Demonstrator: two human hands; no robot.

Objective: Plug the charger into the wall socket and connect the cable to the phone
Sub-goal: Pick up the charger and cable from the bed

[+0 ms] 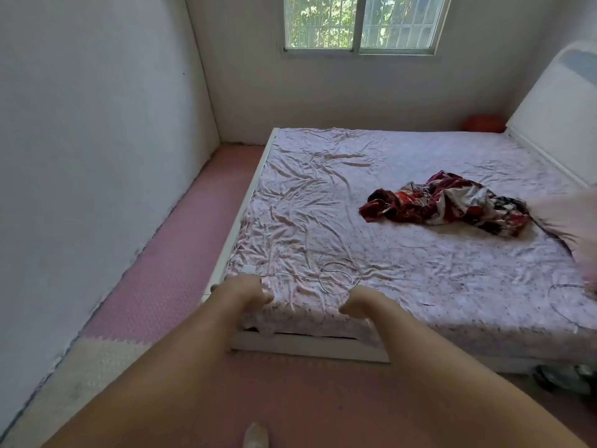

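My forearms bare, no sleeves, no watch or rings on left hand (250, 291) or right hand (358, 303); fingers blurred.

Both bare forearms stretch forward, side by side. The left hand (247, 291) hangs with fingers curled down, empty. The right hand (357, 302) droops likewise, holding nothing.
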